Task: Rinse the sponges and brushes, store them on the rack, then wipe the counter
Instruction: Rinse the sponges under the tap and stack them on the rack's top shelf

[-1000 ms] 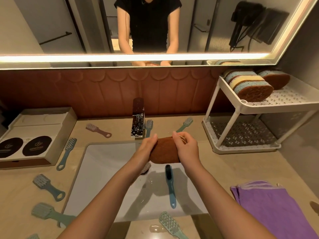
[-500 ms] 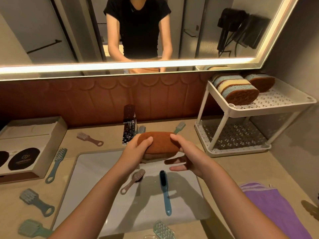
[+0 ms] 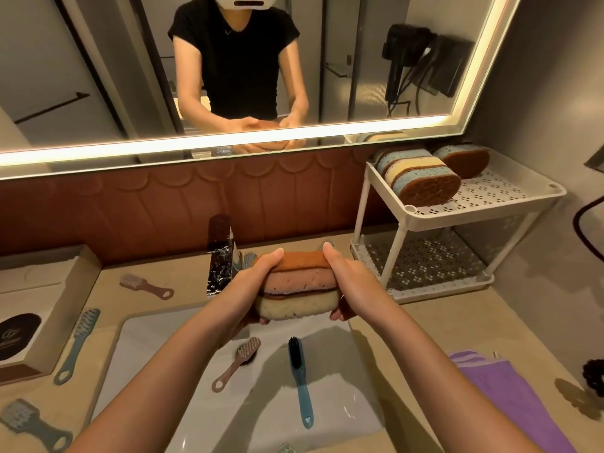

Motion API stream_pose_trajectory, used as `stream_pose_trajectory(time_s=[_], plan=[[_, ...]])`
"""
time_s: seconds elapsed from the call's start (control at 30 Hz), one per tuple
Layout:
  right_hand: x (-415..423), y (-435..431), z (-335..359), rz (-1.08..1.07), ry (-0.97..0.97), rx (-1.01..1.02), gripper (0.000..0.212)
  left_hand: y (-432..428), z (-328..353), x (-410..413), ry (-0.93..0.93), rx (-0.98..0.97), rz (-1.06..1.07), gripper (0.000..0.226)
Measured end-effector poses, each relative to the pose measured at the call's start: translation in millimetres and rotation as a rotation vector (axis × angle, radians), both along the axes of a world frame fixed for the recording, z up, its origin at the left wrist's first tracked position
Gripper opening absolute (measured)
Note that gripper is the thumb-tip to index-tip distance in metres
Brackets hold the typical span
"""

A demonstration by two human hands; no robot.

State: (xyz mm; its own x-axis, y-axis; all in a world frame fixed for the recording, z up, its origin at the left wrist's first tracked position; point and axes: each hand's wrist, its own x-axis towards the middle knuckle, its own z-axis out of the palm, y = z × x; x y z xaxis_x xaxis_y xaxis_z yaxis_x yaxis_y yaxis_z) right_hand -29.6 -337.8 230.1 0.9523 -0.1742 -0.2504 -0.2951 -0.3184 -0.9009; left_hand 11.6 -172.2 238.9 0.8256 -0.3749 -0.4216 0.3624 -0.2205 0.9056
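Two stacked sponges (image 3: 299, 286), pink over cream with brown scouring pads, are held above the back of the sink (image 3: 157, 348). My left hand (image 3: 256, 282) grips their left end and my right hand (image 3: 351, 282) grips their right end. In the sink lie a pink brush (image 3: 237, 362) and a blue brush with black bristles (image 3: 299, 380). The white two-tier rack (image 3: 483, 207) stands to the right, with several sponges (image 3: 421, 178) on its top shelf. The faucet (image 3: 220, 256) is just left of the sponges.
Several brushes lie on the counter at left, among them a pink one (image 3: 147, 286) and a blue one (image 3: 76, 344). A cardboard box (image 3: 49, 308) sits at far left. A purple cloth (image 3: 510, 397) lies at right. The rack's lower shelf (image 3: 421, 266) holds nothing.
Both hands lifted the sponges up from over the sink and turned them, so the sides of the stack now face me. The right hand closed back onto the right end.
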Motion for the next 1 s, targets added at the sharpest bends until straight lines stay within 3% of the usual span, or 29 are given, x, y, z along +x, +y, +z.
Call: stream_pose_trajectory(time_s=[0.13,0.33,0.4,0.47,0.57,0.67,0.87,1.0], plan=[[-0.7,-7.4,0.4,0.005,-0.014,-0.018,0.065,-7.4,-0.2,1.9,0.009,-0.014,-0.027,0.040],[0.9,-14.6,10.0,-0.019,-0.039,0.053,0.045,-19.0,7.0,9.1,-0.046,-0.070,-0.025,0.015],[4.3,-22.6,18.4,-0.006,-0.063,0.104,0.040,-27.1,15.6,16.1,-0.108,-0.107,-0.037,0.016],[7.6,-32.9,29.0,-0.014,-0.113,0.137,0.032,-33.9,25.2,23.9,-0.216,-0.096,-0.120,0.034],[11.3,-56.0,49.6,-0.058,-0.229,0.193,0.020,-47.4,45.9,32.0,-0.410,-0.054,-0.230,0.036],[16.4,-82.2,63.9,-0.079,-0.288,0.204,0.026,-66.0,65.6,40.0,-0.609,-0.018,-0.245,0.044],[17.0,-123.4,84.4,-0.100,-0.162,0.313,0.035,-112.5,79.7,58.9,-1.103,0.183,-0.332,0.059],[22.8,-151.6,93.5,-0.219,-0.104,0.469,0.029,-148.2,80.9,68.4,-1.298,0.237,-0.407,0.066]])
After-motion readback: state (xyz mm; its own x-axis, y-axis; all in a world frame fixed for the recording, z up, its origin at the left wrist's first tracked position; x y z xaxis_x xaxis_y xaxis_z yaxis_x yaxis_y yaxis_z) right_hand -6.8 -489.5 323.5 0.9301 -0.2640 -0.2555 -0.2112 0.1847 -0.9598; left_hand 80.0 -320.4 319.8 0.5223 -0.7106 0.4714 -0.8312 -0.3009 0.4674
